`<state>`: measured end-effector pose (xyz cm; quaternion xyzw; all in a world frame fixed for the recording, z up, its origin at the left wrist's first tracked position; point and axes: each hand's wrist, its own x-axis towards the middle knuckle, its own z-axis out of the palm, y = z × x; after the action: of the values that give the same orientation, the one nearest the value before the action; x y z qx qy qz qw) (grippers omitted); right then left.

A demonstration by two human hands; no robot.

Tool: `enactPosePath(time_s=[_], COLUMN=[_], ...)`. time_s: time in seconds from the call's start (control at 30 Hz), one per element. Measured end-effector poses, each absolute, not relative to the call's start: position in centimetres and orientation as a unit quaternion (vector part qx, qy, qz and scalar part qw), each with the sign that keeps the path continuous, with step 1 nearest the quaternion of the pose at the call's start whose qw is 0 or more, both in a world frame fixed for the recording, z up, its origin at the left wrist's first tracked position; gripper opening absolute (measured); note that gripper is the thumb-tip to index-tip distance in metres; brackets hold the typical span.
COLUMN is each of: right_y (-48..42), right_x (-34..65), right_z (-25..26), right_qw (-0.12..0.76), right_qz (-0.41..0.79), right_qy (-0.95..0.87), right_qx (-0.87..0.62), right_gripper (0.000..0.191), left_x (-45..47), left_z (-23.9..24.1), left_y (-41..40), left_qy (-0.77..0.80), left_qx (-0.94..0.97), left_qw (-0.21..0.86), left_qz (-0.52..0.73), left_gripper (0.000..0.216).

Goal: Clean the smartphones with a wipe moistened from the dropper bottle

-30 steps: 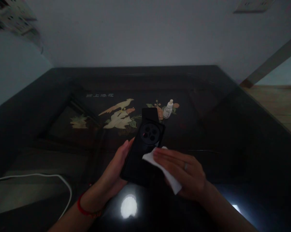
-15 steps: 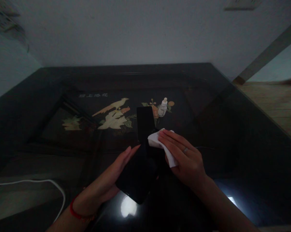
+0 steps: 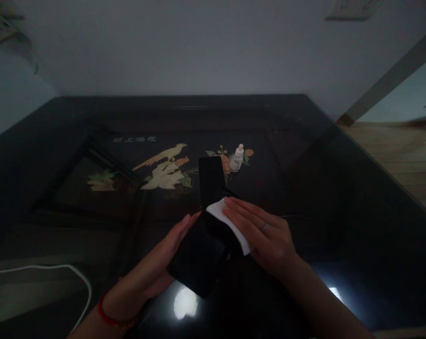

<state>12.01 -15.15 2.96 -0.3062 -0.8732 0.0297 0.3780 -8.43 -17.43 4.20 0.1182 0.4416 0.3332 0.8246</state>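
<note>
My left hand [image 3: 165, 259] is closed round the edge of a smartphone [image 3: 197, 256], a dark flat slab tilted above the table. In my right hand [image 3: 267, 235] is a folded white tissue [image 3: 227, 219], its fingers pressing it against the phone's upper right part. Part of the phone lies hidden under the tissue and fingers. Just beyond, a second dark, phone-like slab [image 3: 212, 179] rests on the tabletop. To its right stands a small clear dropper bottle [image 3: 236, 161] with a white cap.
The glossy black table [image 3: 298, 188] carries a bird-and-flower picture [image 3: 167, 174]. A white cable [image 3: 57, 267] curves along the left front. Behind the table is a wall with a socket plate [image 3: 352, 8]; wooden flooring [image 3: 393, 150] shows at the right.
My right hand has slid the tissue slightly down and left across the phone. My left hand keeps its hold on the phone. The view has shifted slightly.
</note>
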Motion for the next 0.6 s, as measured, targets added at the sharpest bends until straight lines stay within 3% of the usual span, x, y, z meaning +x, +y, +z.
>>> enactPosePath(time_s=[0.13, 0.4, 0.6], right_y=[-15.6, -16.1, -15.6], right_x=[11.2, 10.5, 10.4], right_z=[3.0, 3.8, 3.6], right_qw=[0.388, 0.453, 0.494], right_qz=[0.095, 0.372, 0.454], right_qy=[-0.873, -0.665, -0.55], right_qx=[-0.279, -0.462, -0.497], right_gripper=[0.038, 0.025, 0.018], left_x=[-8.4, -8.3, -8.3], left_z=[4.6, 4.8, 4.7], left_y=[-17.2, -17.5, -17.4], left_qy=[0.476, 0.478, 0.475], left_qx=[0.108, 0.108, 0.143], left_qw=[0.799, 0.812, 0.813], left_qz=[0.352, 0.317, 0.305], left_gripper=[0.047, 0.059, 0.061])
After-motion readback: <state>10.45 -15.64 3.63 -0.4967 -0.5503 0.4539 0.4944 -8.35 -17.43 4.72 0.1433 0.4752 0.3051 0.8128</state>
